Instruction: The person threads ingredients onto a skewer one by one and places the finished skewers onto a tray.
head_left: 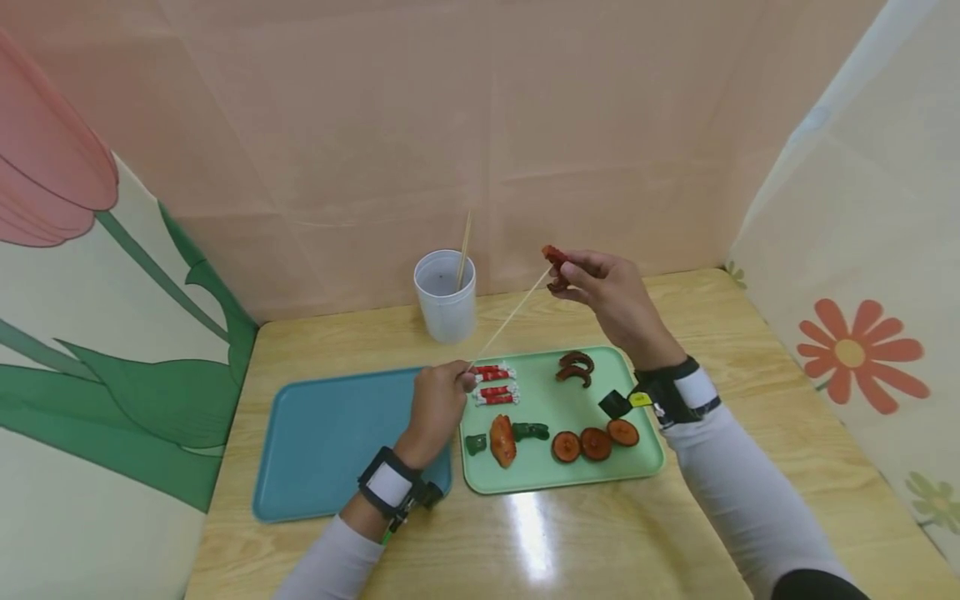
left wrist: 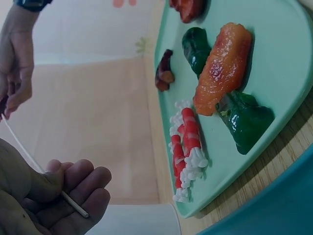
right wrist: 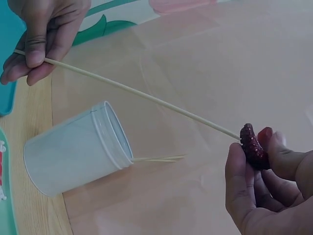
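Observation:
My left hand (head_left: 437, 404) pinches a thin wooden skewer (head_left: 512, 315) near its lower end, between thumb and fingers. The skewer slants up to the right, its far end meeting a dark red, curled tentacle-like food piece (right wrist: 252, 148). That piece is pinched between the thumb and fingers of my right hand (head_left: 613, 302), raised above the back of the green tray (head_left: 540, 375). On this tray lie two similar curled pieces (head_left: 575, 368), red-and-white sticks (head_left: 495, 392), an orange chicken-wing-like piece (left wrist: 222, 68), green pepper-like pieces (left wrist: 244, 120) and three brown round slices (head_left: 596, 444).
A blue tray (head_left: 322, 442) lies left of the green one, partly under my left forearm. Behind the trays stands a white cup (head_left: 446, 310) with thin wooden skewers (head_left: 465, 243) leaning in it. A pinkish sheet (head_left: 360, 150) backs the wooden table (head_left: 592, 533).

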A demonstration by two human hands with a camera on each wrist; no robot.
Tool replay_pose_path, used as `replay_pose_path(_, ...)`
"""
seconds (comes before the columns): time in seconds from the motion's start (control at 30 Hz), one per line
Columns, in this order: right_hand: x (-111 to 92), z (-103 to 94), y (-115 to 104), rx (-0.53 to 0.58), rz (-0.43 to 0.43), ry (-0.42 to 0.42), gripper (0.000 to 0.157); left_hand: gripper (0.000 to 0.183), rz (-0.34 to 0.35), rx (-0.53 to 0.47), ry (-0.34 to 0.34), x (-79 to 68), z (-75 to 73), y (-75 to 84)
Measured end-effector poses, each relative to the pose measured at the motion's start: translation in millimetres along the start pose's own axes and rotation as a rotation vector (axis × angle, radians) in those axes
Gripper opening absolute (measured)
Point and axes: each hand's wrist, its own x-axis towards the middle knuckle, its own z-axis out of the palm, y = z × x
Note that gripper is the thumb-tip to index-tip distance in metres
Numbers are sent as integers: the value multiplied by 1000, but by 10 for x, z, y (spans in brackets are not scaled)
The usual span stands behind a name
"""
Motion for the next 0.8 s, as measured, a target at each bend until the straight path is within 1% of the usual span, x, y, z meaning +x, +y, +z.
replay_pose_path(0.17, 6, 24, 2, 0, 4, 0, 44, 9, 4, 17, 7, 7, 2, 11)
replay_pose_path(0.27, 4, 42, 7, -22, 16, -7, 42, 9, 14, 4, 12, 8, 14, 22)
replay_pose_path(0.4, 3, 70, 14, -38, 28, -3, 40, 10, 43, -41, 19, 23, 37, 41)
replay_pose_path(0.53, -12, 127, 14, -13, 3, 32, 34, 13, 64, -78, 21, 58, 31, 77)
replay_pose_path(0.6, -31, 177, 15, -12, 0, 30, 30, 16, 64, -88, 24, 81, 15, 100)
replay_pose_path(0.7, -61, 258, 27, -19, 5, 30, 28, 19, 46, -103, 21, 114, -8, 124)
replay_pose_path(0.8, -86, 312, 37, -31, -5, 38, 27, 21, 27, -109, -7, 125, -22, 129)
